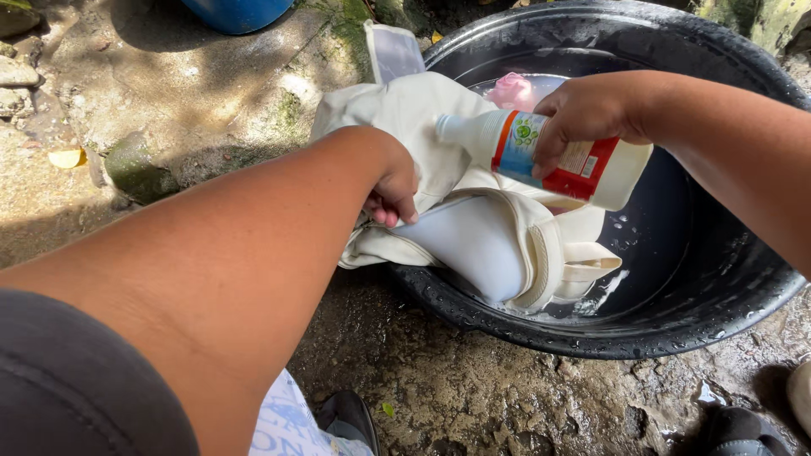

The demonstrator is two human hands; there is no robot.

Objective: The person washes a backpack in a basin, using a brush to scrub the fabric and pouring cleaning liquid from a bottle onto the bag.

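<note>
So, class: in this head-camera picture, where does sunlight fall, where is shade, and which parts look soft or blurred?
Head view: dappled sun lands on the ground at upper left and on the cream garment; the black basin has a dark inside with wet glints on its rim; the right hand and white bottle look sharp; the left hand is shaded; the near sleeve at bottom left is soft.

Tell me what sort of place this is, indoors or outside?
Most likely an outdoor hand-washing spot in a yard. A black basin sits on wet, mossy stone ground in dappled sunlight, the left hand grips a cream garment over it, and the right hand tilts a white bottle.
</note>
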